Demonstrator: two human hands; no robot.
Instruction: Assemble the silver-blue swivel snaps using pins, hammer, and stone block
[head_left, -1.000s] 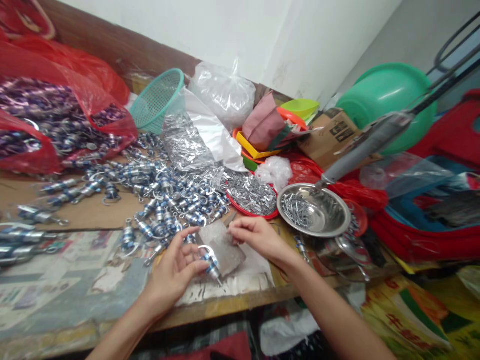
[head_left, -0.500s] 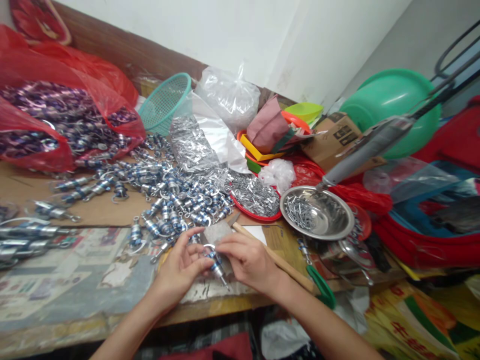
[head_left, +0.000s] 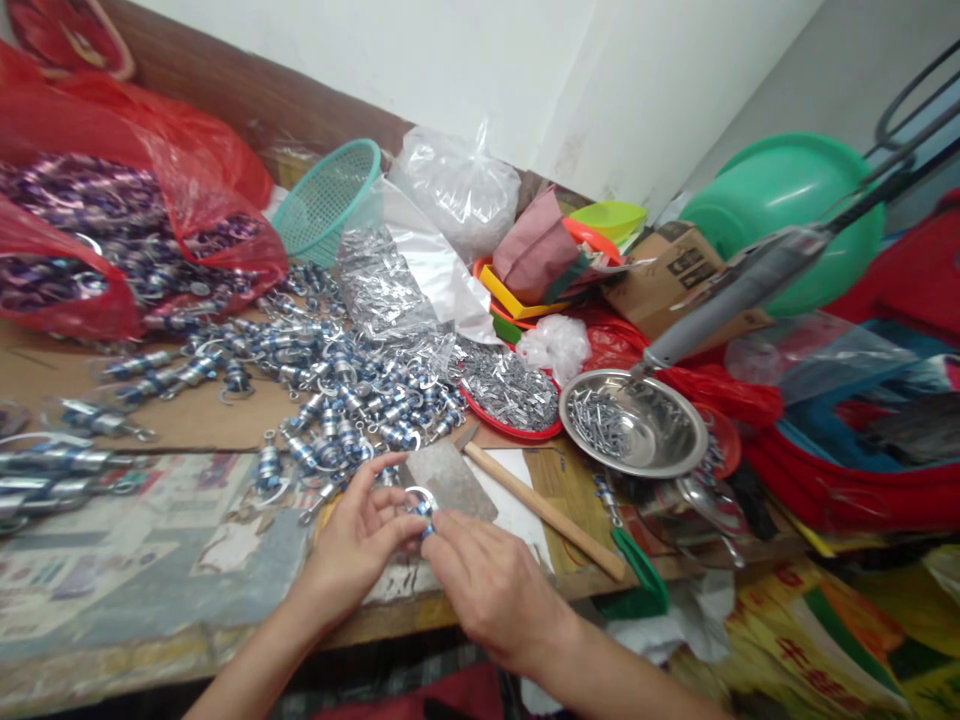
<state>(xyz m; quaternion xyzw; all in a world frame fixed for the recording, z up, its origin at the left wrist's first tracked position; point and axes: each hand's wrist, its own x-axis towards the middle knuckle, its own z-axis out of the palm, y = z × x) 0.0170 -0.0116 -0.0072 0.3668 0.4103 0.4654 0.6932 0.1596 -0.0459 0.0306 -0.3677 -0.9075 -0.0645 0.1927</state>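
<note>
Near the table's front edge, my left hand pinches a small blue and silver metal piece with a curved ring at its top. My right hand closes its fingers on the lower part of that same piece and hides much of it. Just behind the hands lies a flat grey metal block. A hammer with a wooden handle rests to the right of the block. A heap of similar blue and silver pieces spreads behind my left hand.
A red dish of small metal strips and a steel bowl of pins stand behind on the right. Red bags of pieces are at the left. A grey-handled tool slants over the bowl. A green handle lies by the front edge.
My right hand has moved down and toward me, onto the lower part of the piece. More of the metal block and hammer handle shows now. My left hand has barely moved.
</note>
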